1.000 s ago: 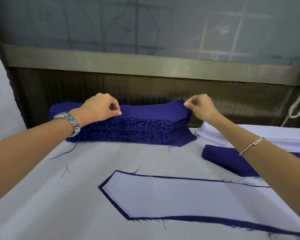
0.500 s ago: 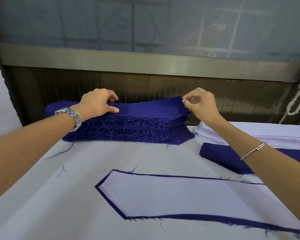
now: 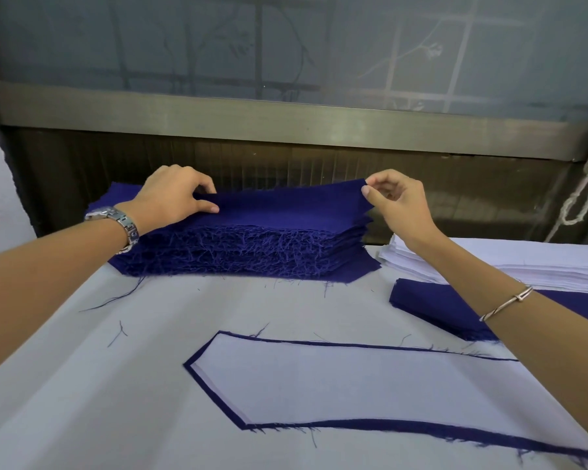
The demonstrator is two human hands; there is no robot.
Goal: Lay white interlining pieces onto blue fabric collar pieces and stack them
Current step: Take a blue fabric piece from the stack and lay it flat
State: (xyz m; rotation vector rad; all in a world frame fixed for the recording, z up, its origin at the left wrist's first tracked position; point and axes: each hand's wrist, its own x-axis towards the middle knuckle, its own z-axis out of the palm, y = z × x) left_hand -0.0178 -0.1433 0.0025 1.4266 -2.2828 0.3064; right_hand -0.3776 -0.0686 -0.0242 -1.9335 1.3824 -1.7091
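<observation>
- The right hand (image 3: 399,206) pinches the right-end corner of the top blue collar piece (image 3: 286,208) between thumb and forefinger. Its other fingers are loosely curled behind the pinch.
- The left hand (image 3: 172,198) grips the same piece near its left end, with the thumb lying on the upper face and the fingers curled over the far edge.
- The top blue collar piece spans between both hands. Its right end is raised clear of the layers below; how far its left end is lifted cannot be told.
- The blue stack (image 3: 245,256) sits directly under this piece at the far side of the table, against a dark ribbed panel (image 3: 319,164). Its near edge is heavily frayed.
- The white interlining stack (image 3: 530,266) lies just to the right of the blue stack, beyond the right forearm.
- A smaller blue pile (image 3: 431,307) lies in front of the white interlining stack and appears to run under it.
- A finished pair lies flat near the front of the table: one white interlining piece (image 3: 353,385) on a lower blue collar piece (image 3: 421,427), with a narrow blue border showing round it.
- The table (image 3: 82,385) is covered in white cloth and carries loose blue threads (image 3: 116,296).
- A metal wristwatch (image 3: 124,225) is on the left wrist and a thin bangle (image 3: 506,301) on the right.
- A metal rail (image 3: 286,120) runs above the panel, and a white cord (image 3: 584,198) hangs at the right.
</observation>
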